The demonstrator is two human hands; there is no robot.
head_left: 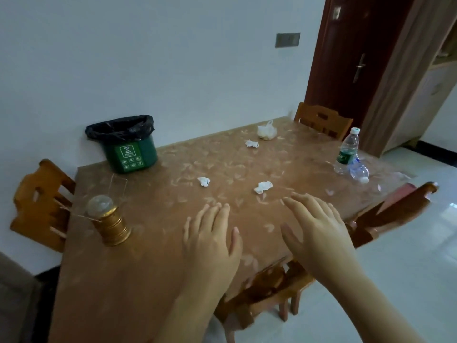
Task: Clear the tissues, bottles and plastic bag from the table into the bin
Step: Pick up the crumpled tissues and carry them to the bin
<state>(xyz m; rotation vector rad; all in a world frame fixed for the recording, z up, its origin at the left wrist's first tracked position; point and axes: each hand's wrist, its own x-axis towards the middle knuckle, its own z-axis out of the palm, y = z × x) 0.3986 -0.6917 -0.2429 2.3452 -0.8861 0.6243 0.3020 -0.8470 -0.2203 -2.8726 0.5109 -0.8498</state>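
Both hands are out flat over the near side of the counter, palms down, holding nothing. The left hand has its fingers spread and pointing away, thumb stuck out to the right, so the grip is wide and empty. The right hand is angled a bit left, fingers loosely splayed and stretched forward, grip also spread and empty. Can't tell if the palms actually touch the surface or just hang above it.

One crumpled tissue sits just beyond the right fingertips, not touching them. Another tissue is to its left, ahead of the left hand, and a third tissue is further back. The plastic bag is near the far edge, just behind that third one. An upright bottle stands at the right edge, with a tipped-over bottle lying right against it. The green bin, with a black liner, stands on the far left corner, and a gold lamp thing sits near the left edge.
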